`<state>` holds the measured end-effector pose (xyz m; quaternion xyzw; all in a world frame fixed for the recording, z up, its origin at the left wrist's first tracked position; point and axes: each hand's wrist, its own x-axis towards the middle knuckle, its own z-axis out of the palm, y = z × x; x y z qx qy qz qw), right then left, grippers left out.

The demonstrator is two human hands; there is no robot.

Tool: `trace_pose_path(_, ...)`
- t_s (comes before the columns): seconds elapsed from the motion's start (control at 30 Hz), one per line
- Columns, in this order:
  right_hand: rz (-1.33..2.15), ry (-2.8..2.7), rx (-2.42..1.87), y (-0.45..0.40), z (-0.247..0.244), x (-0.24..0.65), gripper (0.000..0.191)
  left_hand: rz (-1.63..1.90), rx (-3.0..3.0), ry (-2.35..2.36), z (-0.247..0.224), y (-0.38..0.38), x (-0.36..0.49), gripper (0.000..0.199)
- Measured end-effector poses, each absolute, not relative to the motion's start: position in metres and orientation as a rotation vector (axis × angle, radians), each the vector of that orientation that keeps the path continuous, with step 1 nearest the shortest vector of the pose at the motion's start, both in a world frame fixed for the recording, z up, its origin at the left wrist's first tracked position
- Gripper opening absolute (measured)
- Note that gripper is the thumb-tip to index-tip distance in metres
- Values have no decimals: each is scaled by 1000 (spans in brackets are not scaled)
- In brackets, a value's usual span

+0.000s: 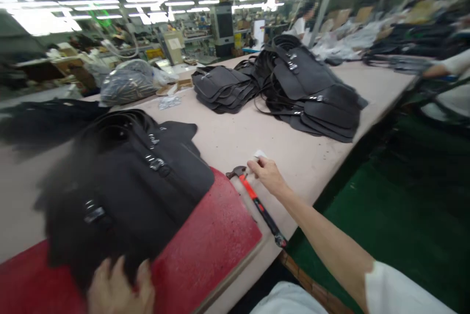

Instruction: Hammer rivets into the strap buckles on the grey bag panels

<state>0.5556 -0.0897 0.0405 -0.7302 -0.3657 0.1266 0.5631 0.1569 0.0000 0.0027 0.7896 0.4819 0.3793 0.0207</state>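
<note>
Resting with its fingers spread, my left grip (121,290) touches the lower edge of a blurred stack of black bag panels (135,211); whether it has hold of that edge I cannot tell. The stack lies partly over a red board (216,230) on the pale surface (227,142), metal buckles (156,163) facing up. My right grip (253,164) is nearly closed, thumb and forefinger drawn together on a small white piece (259,154), just beside the head of a hammer (265,213). That hammer, orange and black along its handle, lies near the board's right edge, head pointing away from me. Farther back sit a low pile (220,84) and a taller pile (312,76) of similar black panels. A bulging clear plastic bag (128,84) stands behind my stack, and a co-worker's arm (436,70) shows at far right.
</note>
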Motion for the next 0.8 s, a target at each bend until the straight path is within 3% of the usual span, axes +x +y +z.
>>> trace_pose_path(0.07, 421, -1013, -1651, -91, 44, 510, 34, 1156, 2550, 1267, 20, -29, 186, 56)
trace_pose_path(0.2, 735, -1289, -1491, -89, 45, 428, 29, 866, 2366, 976, 31, -63, 244, 48)
trace_pose_path(0.37, 879, -1449, -1416, -86, 39, 371, 27, 889, 1951, 1086, 15, -73, 238, 46)
trace_pose_path(0.5, 769, -1671, -1447, -66, 42, 355, 27, 884, 1866, 1173, 11, -56, 199, 28)
trace_pose_path(0.6, 424, -1668, -1566, -24, 58, 363, 21, 929, 1805, 1519, 26, -35, 172, 20)
trace_pose_path(0.67, 101, -1634, -1701, 10, 73, 376, 30, 949, 1797, 1708, 38, -29, 155, 21)
trace_pose_path(0.8, 3, -1646, -1811, 72, 86, 397, 57, 928, 1788, 1811, 46, -57, 129, 24)
